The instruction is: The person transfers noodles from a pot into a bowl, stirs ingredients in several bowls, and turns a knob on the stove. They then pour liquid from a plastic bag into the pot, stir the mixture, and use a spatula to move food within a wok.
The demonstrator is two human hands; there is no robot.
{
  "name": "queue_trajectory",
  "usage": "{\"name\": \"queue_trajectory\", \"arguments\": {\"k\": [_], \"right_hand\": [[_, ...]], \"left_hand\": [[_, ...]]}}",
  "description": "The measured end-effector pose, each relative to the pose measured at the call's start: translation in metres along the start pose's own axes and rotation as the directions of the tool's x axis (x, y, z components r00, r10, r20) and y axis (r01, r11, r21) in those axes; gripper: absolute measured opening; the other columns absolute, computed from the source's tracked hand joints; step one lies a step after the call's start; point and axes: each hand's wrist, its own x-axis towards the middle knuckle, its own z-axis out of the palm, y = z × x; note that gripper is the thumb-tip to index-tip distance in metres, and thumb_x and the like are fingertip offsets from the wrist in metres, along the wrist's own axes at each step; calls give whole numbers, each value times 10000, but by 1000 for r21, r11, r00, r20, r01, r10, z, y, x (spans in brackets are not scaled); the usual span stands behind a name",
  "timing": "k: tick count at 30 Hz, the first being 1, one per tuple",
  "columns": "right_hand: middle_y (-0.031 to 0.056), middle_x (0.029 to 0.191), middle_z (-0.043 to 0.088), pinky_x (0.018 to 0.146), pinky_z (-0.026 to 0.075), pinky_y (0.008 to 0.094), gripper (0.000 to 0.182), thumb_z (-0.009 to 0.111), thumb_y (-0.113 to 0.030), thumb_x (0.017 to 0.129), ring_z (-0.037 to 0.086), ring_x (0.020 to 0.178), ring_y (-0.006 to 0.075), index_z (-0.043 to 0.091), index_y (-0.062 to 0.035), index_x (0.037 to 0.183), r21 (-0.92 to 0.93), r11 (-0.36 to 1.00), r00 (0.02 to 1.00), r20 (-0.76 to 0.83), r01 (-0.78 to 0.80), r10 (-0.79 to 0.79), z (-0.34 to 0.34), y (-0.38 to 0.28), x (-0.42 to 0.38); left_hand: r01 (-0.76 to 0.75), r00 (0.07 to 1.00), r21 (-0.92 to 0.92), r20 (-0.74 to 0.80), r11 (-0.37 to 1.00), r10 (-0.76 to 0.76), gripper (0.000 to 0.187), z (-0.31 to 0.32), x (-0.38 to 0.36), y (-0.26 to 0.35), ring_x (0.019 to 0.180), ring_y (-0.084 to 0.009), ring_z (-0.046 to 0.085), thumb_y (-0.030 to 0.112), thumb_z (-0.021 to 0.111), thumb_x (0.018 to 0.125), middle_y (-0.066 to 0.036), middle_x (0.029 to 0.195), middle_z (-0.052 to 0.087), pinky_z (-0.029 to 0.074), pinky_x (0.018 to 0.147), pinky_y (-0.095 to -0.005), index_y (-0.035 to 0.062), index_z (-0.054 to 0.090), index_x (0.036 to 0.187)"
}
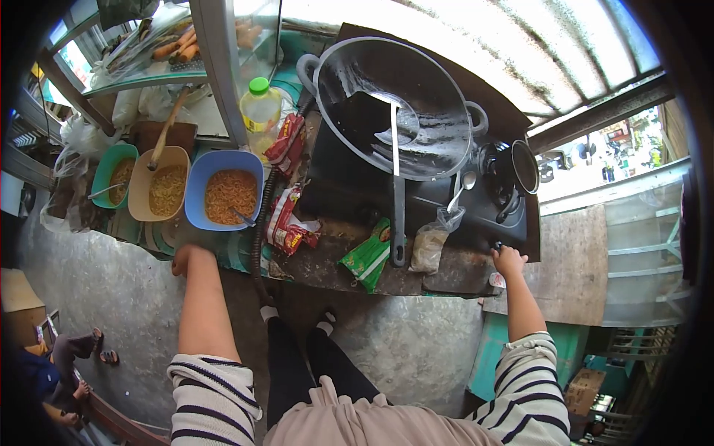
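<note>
My right hand (509, 260) is at the front right corner of the black gas stove (465, 208), its fingers closed on a dark stove knob (497, 245). My left hand (191, 260) is curled against the counter's front edge, below the blue bowl (194, 215); whatever its fingers hold, if anything, is hidden. A large wok (439, 149) sits tilted on the stove. Inside it lies the head of a long-handled spatula (399, 215), whose black handle reaches over the stove's front. A spoon (467, 181) stands in a plastic bag of pale powder (428, 249).
Beige (137, 204) and green (100, 182) bowls of food stand left of the blue one. Red packets (286, 223), a green packet (368, 256) and a green-capped bottle (260, 115) are nearby. A small pan (525, 167) stands right. Someone's legs (74, 349) show lower left.
</note>
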Motion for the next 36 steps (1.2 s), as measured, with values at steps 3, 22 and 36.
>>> {"name": "queue_trajectory", "arguments": {"k": [3, 22, 36], "right_hand": [[100, 1002, 659, 866, 336, 532, 486, 414, -503, 906, 606, 973, 278, 650, -81, 964, 30, 1000, 1000, 8, -4, 3, -9, -3, -4], [128, 933, 657, 988, 233, 621, 452, 366, -410, 949, 593, 964, 299, 652, -62, 922, -2, 998, 989, -129, 67, -67, 13, 0, 3], [149, 980, 659, 1001, 212, 629, 574, 354, -535, 919, 599, 985, 309, 654, -46, 937, -3, 999, 996, -77, 45, -45, -8, -8, -9]], "left_hand": [[-6, 1000, -43, -27, 999, 5, 338, 8, 6, -3, 1024, -352, 597, 249, 326, 949, -170, 1140, 594, 521, 830, -460, 76, 503, 1179], [-11, 996, -3, -85, 1000, 10, 325, 0, -4, 0, 980, -365, 611, 254, 316, 952, -171, 1091, 617, 527, 801, -460, 72, 515, 1134], [11, 991, -9, -131, 1000, -12, 327, -2, -7, 1, 991, -367, 606, 239, 325, 947, -171, 1114, 609, 526, 806, -458, 72, 515, 1153]]}}
